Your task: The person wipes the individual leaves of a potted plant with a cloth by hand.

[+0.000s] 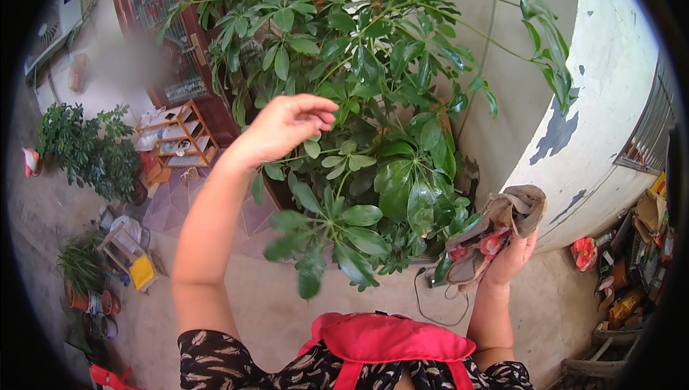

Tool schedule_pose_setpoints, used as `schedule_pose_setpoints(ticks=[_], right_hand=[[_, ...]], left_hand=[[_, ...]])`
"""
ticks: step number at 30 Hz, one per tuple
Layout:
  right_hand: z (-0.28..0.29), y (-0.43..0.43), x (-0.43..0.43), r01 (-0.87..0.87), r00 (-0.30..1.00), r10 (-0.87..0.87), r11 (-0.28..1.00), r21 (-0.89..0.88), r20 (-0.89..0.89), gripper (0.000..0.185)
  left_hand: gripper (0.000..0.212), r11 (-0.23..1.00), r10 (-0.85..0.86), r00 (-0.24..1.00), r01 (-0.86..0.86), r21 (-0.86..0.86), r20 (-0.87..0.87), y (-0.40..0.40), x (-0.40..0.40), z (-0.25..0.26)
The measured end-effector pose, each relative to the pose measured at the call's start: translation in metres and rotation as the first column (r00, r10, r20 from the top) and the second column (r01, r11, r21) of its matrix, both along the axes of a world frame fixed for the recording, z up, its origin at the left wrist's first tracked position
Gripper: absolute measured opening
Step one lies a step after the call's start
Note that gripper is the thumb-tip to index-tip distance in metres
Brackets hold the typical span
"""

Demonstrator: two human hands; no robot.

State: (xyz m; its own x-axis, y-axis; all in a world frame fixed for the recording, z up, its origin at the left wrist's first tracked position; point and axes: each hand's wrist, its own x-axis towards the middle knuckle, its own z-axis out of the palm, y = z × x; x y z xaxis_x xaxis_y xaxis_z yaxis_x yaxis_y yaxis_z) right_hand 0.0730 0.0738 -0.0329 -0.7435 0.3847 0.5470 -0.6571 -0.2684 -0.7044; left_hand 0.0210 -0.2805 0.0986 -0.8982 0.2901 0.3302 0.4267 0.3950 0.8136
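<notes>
A large umbrella plant (371,121) with glossy, partly wet-looking leaves fills the middle of the head view. My left hand (290,126) is raised at its left side, fingers curled near the leaves; whether it pinches a leaf or stem cannot be told. On the right, my right hand (511,255) holds a crumpled brown cloth (498,228) with a red pattern, close beside the lower right leaves. The plant's base is hidden by foliage.
A wooden shelf rack (183,137) stands by the door at left, with potted plants (89,148) beyond. A small stool (126,261) is lower left. A cable (430,317) lies on the floor. Cluttered items (630,261) line the right wall (597,137).
</notes>
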Motion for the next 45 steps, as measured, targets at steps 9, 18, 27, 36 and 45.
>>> schedule_pose_setpoints(ticks=[9, 18, 27, 36, 45], right_hand=[[0.021, 0.000, -0.003, -0.063, 0.984, 0.060, 0.998, -0.015, -0.167, 0.046], [0.006, 0.035, 0.005, -0.059, 0.974, 0.036, 0.994, -0.095, -0.226, 0.044], [-0.007, 0.091, 0.009, 0.115, 0.993, -0.116, 0.958, -0.264, 0.010, 0.034], [-0.018, 0.083, -0.002, -0.110, 0.992, 0.100, 0.984, -0.143, -0.075, 0.040], [-0.018, 0.081, -0.004, -0.083, 0.996, 0.088, 0.985, -0.152, 0.024, 0.043]], left_hand=[[0.027, 0.824, -0.157, 0.789, 0.436, 0.362, -0.594, 0.081, 0.053, 0.116], [0.019, 0.689, 0.089, 0.625, 0.523, 0.501, -0.775, 0.153, 0.015, 0.203], [0.019, 0.566, 0.369, 0.810, 0.193, 0.801, -0.456, 0.129, -0.027, 0.136], [0.019, 0.816, 0.081, 0.913, 0.170, 0.552, -0.401, 0.160, -0.047, 0.144], [0.045, 0.924, 0.136, 0.952, -0.022, 0.381, -0.274, 0.137, -0.122, 0.144]])
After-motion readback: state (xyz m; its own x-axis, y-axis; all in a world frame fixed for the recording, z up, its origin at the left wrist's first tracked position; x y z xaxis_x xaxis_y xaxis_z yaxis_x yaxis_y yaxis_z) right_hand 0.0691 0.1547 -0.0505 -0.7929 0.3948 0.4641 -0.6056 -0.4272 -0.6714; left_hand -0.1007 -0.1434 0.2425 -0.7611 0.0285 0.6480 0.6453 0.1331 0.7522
